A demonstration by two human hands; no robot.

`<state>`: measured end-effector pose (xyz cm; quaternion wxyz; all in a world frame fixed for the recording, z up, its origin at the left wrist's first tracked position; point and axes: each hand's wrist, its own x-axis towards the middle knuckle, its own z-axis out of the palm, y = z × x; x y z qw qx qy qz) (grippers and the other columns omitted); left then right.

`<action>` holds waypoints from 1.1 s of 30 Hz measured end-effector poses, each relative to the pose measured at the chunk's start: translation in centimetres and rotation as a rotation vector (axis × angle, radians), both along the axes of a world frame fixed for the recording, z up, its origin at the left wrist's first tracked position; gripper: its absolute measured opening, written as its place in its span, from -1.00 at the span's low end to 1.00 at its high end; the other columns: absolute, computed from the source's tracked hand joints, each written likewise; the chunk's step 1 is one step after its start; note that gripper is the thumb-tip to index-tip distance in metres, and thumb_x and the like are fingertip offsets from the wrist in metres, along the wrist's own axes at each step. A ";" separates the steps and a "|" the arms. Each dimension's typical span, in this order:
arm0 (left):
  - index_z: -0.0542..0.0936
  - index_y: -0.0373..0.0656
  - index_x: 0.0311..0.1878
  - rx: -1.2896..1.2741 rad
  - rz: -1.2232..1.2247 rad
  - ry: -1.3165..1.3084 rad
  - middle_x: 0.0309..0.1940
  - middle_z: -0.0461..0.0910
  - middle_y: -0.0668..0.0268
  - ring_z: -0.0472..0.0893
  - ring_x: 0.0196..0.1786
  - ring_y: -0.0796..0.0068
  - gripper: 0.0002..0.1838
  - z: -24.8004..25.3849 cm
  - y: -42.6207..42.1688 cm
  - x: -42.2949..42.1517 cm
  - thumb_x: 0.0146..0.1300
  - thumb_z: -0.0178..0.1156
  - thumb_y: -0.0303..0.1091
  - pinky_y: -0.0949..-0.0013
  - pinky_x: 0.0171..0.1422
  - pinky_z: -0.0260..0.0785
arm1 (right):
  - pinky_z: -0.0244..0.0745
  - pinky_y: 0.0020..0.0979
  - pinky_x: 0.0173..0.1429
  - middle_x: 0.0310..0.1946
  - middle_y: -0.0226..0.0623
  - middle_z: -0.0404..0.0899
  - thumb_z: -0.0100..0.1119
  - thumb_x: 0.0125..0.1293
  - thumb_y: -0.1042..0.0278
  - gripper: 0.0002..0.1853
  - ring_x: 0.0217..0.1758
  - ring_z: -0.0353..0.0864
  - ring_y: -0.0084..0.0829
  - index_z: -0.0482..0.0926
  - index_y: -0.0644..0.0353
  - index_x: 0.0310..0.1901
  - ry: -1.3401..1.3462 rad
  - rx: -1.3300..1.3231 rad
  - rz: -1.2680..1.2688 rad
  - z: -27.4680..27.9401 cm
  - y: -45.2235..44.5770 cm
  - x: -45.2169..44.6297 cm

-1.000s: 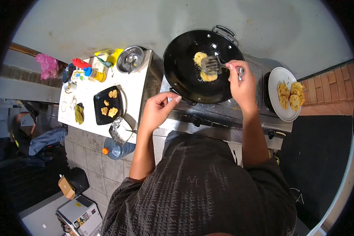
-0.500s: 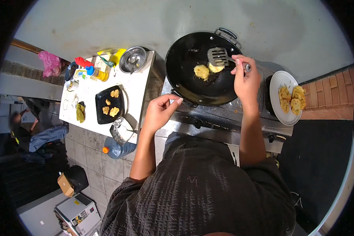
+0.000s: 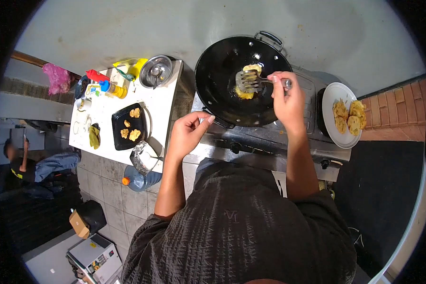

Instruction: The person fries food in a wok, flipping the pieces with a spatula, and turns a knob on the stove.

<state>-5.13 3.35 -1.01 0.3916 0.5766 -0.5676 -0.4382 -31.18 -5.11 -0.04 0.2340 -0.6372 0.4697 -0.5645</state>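
A black wok (image 3: 222,102) sits on the stove, with yellow fritters (image 3: 244,93) frying in it. My right hand (image 3: 287,97) is closed around the handle of a slotted metal spatula (image 3: 249,82), whose blade lies over the fritters and partly hides them. At the wok's near-left rim, my left hand (image 3: 188,132) pinches the wok's side handle (image 3: 217,118) between thumb and fingers. Right of the wok, a white plate (image 3: 332,124) holds several fried fritters.
On the white table (image 3: 87,135) at left stand a black tray (image 3: 116,135) with several pieces, a metal bowl (image 3: 147,75), bottles and a floury container (image 3: 146,157). A water jug (image 3: 142,180) is below. Far left, a person (image 3: 24,163) is in the background.
The spatula first moved up and right, uncovering two fritters, then came back down and left over them. My left hand stays at the wok's rim. The background person's arm is raised.
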 end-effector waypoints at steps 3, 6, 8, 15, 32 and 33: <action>0.66 -0.23 -0.24 -0.002 0.003 0.018 -0.65 0.22 0.68 0.14 -0.56 0.84 -0.88 0.1 0.0 -0.2 0.30 0.29 -0.36 0.62 -0.49 -0.03 | 0.49 -0.50 -0.29 -0.32 -0.23 0.68 0.08 0.40 0.45 -0.92 -0.37 0.65 -0.50 0.49 0.26 -0.18 -0.045 0.072 -0.007 0.9 -0.3 -0.2; 0.66 -0.23 -0.23 0.004 -0.008 0.034 -0.64 0.22 0.69 0.14 -0.56 0.84 -0.87 -0.1 -0.1 -0.3 0.30 0.29 -0.36 0.62 -0.49 -0.03 | 0.50 -0.47 -0.22 -0.35 -0.24 0.67 0.07 0.40 0.43 -0.92 -0.32 0.66 -0.44 0.49 0.26 -0.19 -0.012 0.140 0.030 0.9 -0.5 -0.4; 0.67 -0.23 -0.23 0.000 0.006 0.040 -0.67 0.20 0.65 0.13 -0.57 0.82 -0.86 -0.2 -0.2 -0.3 0.29 0.30 -0.35 0.59 -0.50 -0.03 | 0.50 -0.46 -0.22 -0.35 -0.24 0.68 0.07 0.40 0.43 -0.91 -0.32 0.66 -0.43 0.49 0.26 -0.19 0.016 0.073 -0.017 1.2 -0.4 -0.5; 0.68 -0.23 -0.24 -0.011 0.026 -0.002 -0.70 0.17 0.61 0.12 -0.59 0.80 -0.86 -0.3 -0.4 -0.1 0.27 0.31 -0.34 0.56 -0.51 -0.03 | 0.49 -0.45 -0.26 -0.33 -0.28 0.68 0.08 0.41 0.35 -0.88 -0.41 0.63 -0.46 0.51 0.22 -0.17 0.034 0.055 -0.133 2.7 -1.3 -1.6; 0.68 -0.22 -0.22 -0.006 -0.012 0.034 -0.69 0.19 0.62 0.13 -0.58 0.81 -0.85 -0.3 -1.0 0.0 0.29 0.30 -0.33 0.56 -0.51 -0.03 | 0.51 -0.43 -0.18 -0.32 -0.26 0.71 0.10 0.40 0.31 -0.85 -0.30 0.69 -0.40 0.50 0.21 -0.18 0.074 0.052 -0.131 2.8 -2.6 -2.4; 0.68 -0.22 -0.22 -0.007 -0.018 0.037 -0.69 0.18 0.63 0.12 -0.58 0.81 -0.85 -0.2 -1.0 0.0 0.29 0.30 -0.34 0.56 -0.51 -0.04 | 0.51 -0.42 -0.16 -0.32 -0.26 0.71 0.10 0.40 0.31 -0.86 -0.29 0.70 -0.38 0.50 0.20 -0.18 0.102 0.050 -0.127 2.8 -2.7 -2.6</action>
